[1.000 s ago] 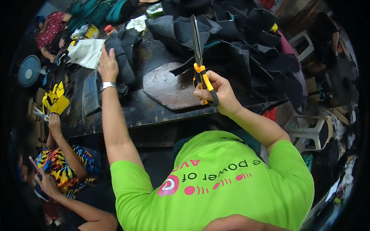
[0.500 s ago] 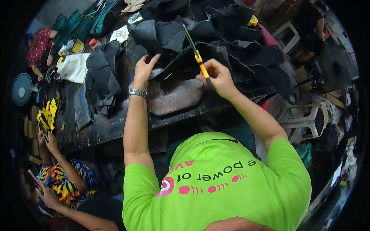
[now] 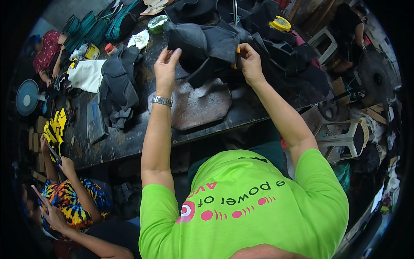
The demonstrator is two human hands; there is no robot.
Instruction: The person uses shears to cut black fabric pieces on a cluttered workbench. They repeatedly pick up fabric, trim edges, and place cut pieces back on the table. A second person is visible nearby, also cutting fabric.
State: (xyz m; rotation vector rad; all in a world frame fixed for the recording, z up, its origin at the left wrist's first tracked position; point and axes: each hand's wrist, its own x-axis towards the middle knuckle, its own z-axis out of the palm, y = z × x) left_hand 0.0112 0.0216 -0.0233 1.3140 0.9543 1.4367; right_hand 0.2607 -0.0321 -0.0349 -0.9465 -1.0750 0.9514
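Both arms reach fwd, elbows a bit bent. Left hand [image 3: 166, 68] is up w/ fingers loosely open. Right hand [image 3: 249, 64] is curled shut, gripping something.

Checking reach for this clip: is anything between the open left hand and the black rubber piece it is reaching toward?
Nothing visible: the left hand hangs open just left of the black rubber piece, with only bare worktable beneath.
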